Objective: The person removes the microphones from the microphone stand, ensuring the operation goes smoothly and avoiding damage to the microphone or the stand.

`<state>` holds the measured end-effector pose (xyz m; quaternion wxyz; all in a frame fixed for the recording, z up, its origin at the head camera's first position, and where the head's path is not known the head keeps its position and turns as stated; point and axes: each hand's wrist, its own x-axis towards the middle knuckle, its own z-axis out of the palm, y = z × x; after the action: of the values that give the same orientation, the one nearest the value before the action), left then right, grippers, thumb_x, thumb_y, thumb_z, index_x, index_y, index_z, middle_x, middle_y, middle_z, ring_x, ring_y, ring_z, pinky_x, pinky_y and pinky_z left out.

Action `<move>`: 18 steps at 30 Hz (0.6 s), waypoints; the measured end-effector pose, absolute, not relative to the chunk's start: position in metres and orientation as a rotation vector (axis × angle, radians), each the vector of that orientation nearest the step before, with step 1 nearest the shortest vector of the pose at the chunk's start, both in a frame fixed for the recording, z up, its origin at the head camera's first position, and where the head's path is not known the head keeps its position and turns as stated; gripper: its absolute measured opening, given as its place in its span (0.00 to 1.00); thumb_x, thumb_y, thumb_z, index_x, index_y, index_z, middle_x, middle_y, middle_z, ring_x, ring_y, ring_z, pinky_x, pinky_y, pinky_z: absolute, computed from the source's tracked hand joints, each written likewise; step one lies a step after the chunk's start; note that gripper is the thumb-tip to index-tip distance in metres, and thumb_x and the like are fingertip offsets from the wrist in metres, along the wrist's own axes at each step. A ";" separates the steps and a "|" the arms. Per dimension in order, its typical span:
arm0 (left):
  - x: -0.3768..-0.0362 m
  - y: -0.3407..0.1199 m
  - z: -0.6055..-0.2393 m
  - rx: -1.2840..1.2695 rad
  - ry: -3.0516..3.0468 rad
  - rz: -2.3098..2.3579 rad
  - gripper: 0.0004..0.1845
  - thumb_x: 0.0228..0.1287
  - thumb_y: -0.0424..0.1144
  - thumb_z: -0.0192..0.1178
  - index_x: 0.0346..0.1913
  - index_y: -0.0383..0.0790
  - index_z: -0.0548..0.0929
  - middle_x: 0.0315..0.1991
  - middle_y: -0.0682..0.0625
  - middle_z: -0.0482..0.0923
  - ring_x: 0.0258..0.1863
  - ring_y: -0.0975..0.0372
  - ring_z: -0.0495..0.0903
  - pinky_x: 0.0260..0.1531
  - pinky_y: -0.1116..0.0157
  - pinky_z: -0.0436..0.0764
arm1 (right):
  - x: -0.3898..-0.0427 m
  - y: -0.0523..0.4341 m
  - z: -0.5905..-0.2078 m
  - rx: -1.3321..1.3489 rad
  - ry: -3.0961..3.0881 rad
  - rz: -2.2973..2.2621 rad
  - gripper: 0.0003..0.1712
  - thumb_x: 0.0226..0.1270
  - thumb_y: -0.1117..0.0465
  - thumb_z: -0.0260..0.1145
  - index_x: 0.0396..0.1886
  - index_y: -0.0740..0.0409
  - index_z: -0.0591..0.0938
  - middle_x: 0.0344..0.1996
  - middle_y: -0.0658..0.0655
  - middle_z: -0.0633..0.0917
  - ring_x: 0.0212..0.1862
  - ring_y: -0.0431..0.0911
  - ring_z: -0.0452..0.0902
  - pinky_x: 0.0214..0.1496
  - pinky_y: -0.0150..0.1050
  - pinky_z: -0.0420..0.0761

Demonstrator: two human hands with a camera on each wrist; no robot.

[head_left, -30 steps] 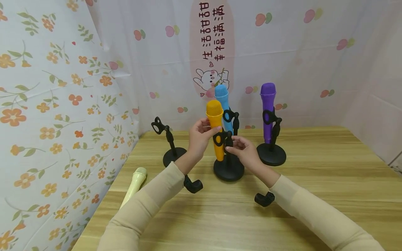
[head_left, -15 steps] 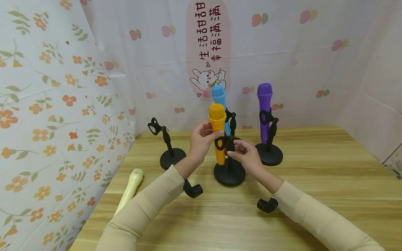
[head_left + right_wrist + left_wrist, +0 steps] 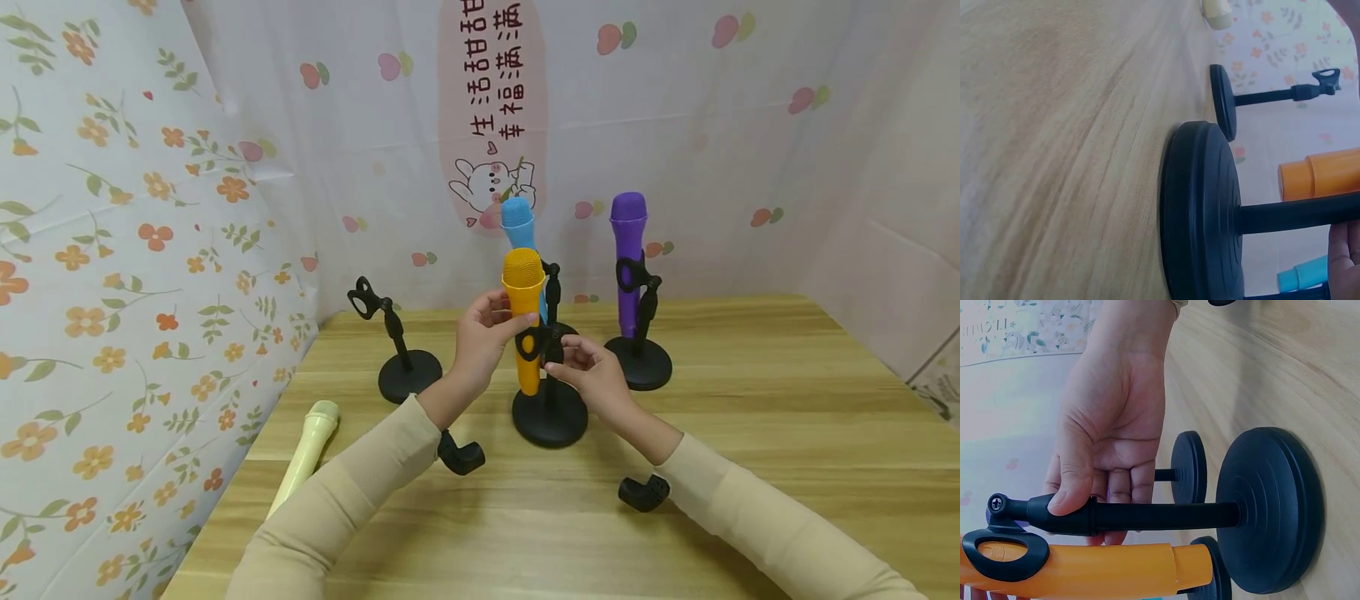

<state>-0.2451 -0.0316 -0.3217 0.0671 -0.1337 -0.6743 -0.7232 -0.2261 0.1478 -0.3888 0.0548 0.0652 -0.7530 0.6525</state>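
"What's changed?"
"The stand (image 3: 550, 423) has slid slightly toward me. My right hand (image 3: 597, 377) pinches its stem (image 3: 1166, 516); my left hand (image 3: 478, 340) pinches the orange microphone (image 3: 523, 292), seemingly seated in its clip (image 3: 1035, 557)."

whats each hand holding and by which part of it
The left hand holds the tapered orange-yellow microphone by its upper handle; the right hand pinches the round-based black stand by its thick upper collar.

In the head view, the left sleeve (image 3: 341, 487) hides the lower end of the pale yellow microphone (image 3: 306, 457), and the orange microphone (image 3: 524, 298) covers much of the blue microphone (image 3: 518, 218). The left wrist view cuts off the orange microphone's head.
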 end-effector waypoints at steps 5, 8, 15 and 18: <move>-0.239 -0.031 -0.318 -0.423 -2.041 -2.170 0.18 0.59 0.36 0.70 0.52 0.38 0.80 0.47 0.47 0.80 0.44 0.55 0.77 0.49 0.58 0.79 | -0.225 0.149 -0.390 0.181 -2.303 1.961 0.26 0.62 0.65 0.71 0.59 0.66 0.75 0.44 0.61 0.81 0.47 0.46 0.78 0.51 0.31 0.78; -0.237 -0.031 -0.318 -0.425 -2.042 -2.175 0.18 0.59 0.37 0.70 0.51 0.38 0.81 0.47 0.47 0.81 0.45 0.54 0.77 0.49 0.58 0.79 | -0.224 0.149 -0.391 0.164 -2.314 1.956 0.26 0.62 0.64 0.71 0.59 0.65 0.75 0.45 0.61 0.81 0.48 0.48 0.78 0.52 0.31 0.78; -0.241 -0.030 -0.325 -0.424 -2.040 -2.189 0.18 0.58 0.38 0.71 0.51 0.39 0.81 0.46 0.47 0.81 0.45 0.55 0.77 0.50 0.58 0.79 | -0.221 0.150 -0.393 0.165 -2.299 1.976 0.26 0.62 0.65 0.71 0.58 0.66 0.75 0.44 0.60 0.81 0.46 0.45 0.78 0.50 0.29 0.78; -0.241 -0.030 -0.325 -0.429 -2.033 -2.192 0.18 0.59 0.38 0.71 0.51 0.39 0.81 0.46 0.47 0.81 0.45 0.55 0.78 0.50 0.58 0.79 | -0.221 0.151 -0.393 0.188 -2.268 2.009 0.25 0.62 0.66 0.71 0.58 0.67 0.75 0.43 0.59 0.81 0.44 0.43 0.79 0.49 0.29 0.78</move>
<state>-0.2411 -0.0298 -0.3253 0.0605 -0.1419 -0.6718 -0.7245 -0.2208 0.1510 -0.3930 0.0528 0.0619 -0.7460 0.6610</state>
